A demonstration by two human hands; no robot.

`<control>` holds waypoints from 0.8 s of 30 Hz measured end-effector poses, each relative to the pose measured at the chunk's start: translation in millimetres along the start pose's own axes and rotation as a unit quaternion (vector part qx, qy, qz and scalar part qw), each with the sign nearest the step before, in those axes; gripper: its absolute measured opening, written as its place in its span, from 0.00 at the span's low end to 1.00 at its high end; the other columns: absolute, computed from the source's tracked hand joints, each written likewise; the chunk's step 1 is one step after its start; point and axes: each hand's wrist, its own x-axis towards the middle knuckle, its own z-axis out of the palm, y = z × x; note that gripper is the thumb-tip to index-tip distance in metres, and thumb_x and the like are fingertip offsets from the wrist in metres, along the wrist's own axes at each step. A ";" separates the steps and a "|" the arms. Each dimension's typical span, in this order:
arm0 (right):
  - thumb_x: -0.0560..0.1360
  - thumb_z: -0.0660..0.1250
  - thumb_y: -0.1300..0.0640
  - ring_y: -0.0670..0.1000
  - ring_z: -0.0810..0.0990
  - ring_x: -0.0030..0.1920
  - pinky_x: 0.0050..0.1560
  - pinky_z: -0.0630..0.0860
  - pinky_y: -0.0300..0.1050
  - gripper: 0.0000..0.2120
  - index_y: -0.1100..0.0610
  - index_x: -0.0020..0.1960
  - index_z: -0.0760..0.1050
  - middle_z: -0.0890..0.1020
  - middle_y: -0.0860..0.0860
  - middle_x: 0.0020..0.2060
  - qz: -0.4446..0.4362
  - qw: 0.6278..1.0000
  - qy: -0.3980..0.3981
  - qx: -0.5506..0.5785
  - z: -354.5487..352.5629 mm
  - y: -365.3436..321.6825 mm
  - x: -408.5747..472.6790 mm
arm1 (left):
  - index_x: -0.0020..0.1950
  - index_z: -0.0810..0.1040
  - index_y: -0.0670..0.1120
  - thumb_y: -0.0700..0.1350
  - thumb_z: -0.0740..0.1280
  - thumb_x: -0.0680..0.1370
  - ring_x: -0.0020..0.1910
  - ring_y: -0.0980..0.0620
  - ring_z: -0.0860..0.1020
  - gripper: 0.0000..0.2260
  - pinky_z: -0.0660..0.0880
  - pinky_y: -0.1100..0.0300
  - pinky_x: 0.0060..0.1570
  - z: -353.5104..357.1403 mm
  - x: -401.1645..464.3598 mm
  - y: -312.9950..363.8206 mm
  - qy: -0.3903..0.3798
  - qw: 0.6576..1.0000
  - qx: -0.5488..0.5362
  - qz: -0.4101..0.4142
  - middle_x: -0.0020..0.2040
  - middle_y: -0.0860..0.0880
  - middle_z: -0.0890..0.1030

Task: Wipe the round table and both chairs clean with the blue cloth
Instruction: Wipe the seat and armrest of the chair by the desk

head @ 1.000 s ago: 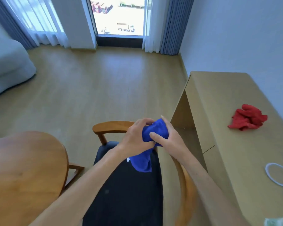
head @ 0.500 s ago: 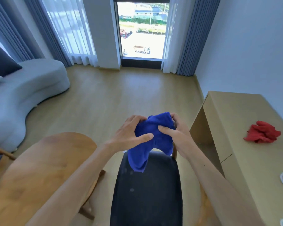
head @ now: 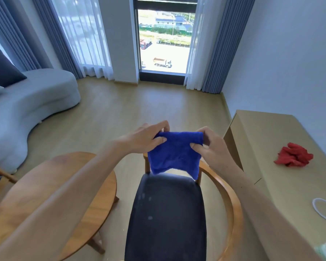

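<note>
head view: i have left hand (head: 146,139) and right hand (head: 208,146) pinching top corners of blue cloth (head: 174,152), spread, hanging above chair (head: 167,213) seat. round table (head: 94,210) below-left of grip. no wiping visible yet; specks on seat, i judge everything left.

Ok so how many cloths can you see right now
2. The blue cloth is held up over the chair, pinched by the left hand and right hand. The red cloth lies crumpled on the desk. Others may be out of view.

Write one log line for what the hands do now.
left hand: pinches blue cloth | right hand: pinches blue cloth | cloth: above chair
</note>
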 end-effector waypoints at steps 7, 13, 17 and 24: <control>0.76 0.69 0.56 0.49 0.83 0.50 0.44 0.80 0.40 0.16 0.53 0.63 0.72 0.83 0.50 0.51 0.079 0.973 -0.051 0.208 -14.7 -0.8 -3.2 | 0.54 0.73 0.55 0.44 0.59 0.82 0.43 0.61 0.78 0.06 0.69 0.70 0.37 -16.5 1.4 14.8 0.025 0.997 -0.073 -0.001 0.45 0.59 0.80; 0.72 0.71 0.67 0.56 0.82 0.53 0.56 0.80 0.54 0.15 0.60 0.58 0.77 0.83 0.55 0.51 0.153 0.965 -0.139 0.160 -5.3 14.9 -12.4 | 0.54 0.75 0.50 0.42 0.60 0.82 0.45 0.55 0.80 0.06 0.75 0.62 0.41 -31.9 -2.7 10.5 -0.004 0.990 -0.131 -0.058 0.50 0.53 0.83; 0.78 0.67 0.57 0.55 0.82 0.50 0.51 0.81 0.49 0.05 0.57 0.53 0.76 0.83 0.53 0.47 0.134 0.973 -0.118 0.144 -14.9 8.8 -4.8 | 0.53 0.74 0.44 0.38 0.60 0.81 0.44 0.51 0.79 0.05 0.74 0.57 0.44 -38.6 -11.5 -7.6 -0.033 0.968 -0.215 -0.123 0.47 0.52 0.84; 0.81 0.60 0.54 0.50 0.82 0.49 0.49 0.80 0.44 0.05 0.53 0.56 0.71 0.82 0.48 0.48 0.066 0.985 -0.132 0.084 -12.0 -19.1 9.7 | 0.48 0.71 0.45 0.36 0.57 0.79 0.47 0.48 0.75 0.06 0.72 0.48 0.54 -20.7 2.2 -23.3 0.023 0.957 -0.230 -0.174 0.51 0.45 0.81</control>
